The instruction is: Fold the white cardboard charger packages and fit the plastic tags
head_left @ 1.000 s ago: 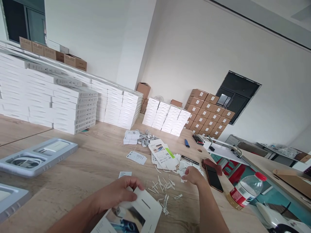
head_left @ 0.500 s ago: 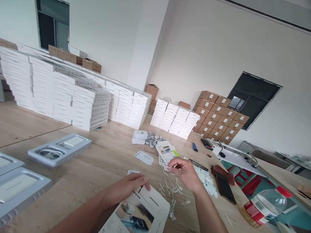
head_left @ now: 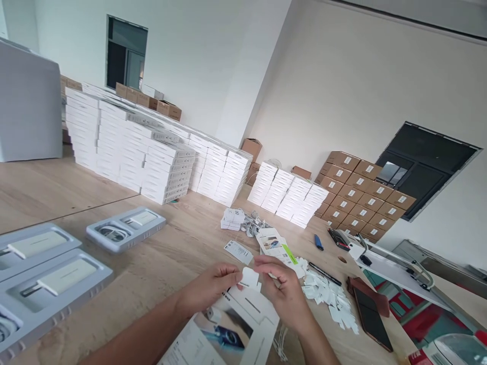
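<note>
A flat printed white card box with a picture of a phone and charger lies at the bottom centre, tilted toward me. My left hand is closed on its upper edge, thumb on top near a small white flap. My right hand is on the other side of that flap, its fingers bent close together at the flap's right edge; whether they pinch it is hard to make out. Beyond the hands lie a printed card, more printed sleeves and a pile of white paper scraps.
Grey trays with chargers and cables stand at left. White box stacks line the back, brown cartons behind. Coiled cables, a black pen, a phone and a bottle are at right.
My right hand has come from beside the loose strips to the flap near my left hand. The flap now stands up between the hands. The view has shifted left.
</note>
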A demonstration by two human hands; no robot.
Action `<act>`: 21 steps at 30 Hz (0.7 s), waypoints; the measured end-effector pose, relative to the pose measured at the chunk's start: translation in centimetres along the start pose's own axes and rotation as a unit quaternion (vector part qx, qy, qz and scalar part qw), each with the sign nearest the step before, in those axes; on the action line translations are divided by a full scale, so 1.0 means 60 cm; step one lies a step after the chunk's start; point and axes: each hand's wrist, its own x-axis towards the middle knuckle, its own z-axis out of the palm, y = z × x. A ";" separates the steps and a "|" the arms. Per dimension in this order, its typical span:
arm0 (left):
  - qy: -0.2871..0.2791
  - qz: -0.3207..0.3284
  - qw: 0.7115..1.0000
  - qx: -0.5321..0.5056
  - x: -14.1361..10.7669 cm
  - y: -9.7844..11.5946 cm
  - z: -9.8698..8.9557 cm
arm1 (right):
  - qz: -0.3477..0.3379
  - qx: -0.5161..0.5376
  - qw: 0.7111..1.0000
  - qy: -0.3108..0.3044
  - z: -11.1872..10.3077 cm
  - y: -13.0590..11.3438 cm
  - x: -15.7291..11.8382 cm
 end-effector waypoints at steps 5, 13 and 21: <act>0.021 -0.018 0.999 -0.021 0.001 -0.005 0.001 | 0.107 -0.010 0.994 -0.009 0.005 0.002 0.000; -0.079 -0.007 0.989 0.129 -0.011 0.008 0.002 | 0.105 -0.017 0.994 0.032 0.013 0.012 0.000; -0.040 0.014 0.993 0.111 -0.008 0.006 0.000 | -0.009 -0.127 0.992 -0.003 0.020 0.000 0.000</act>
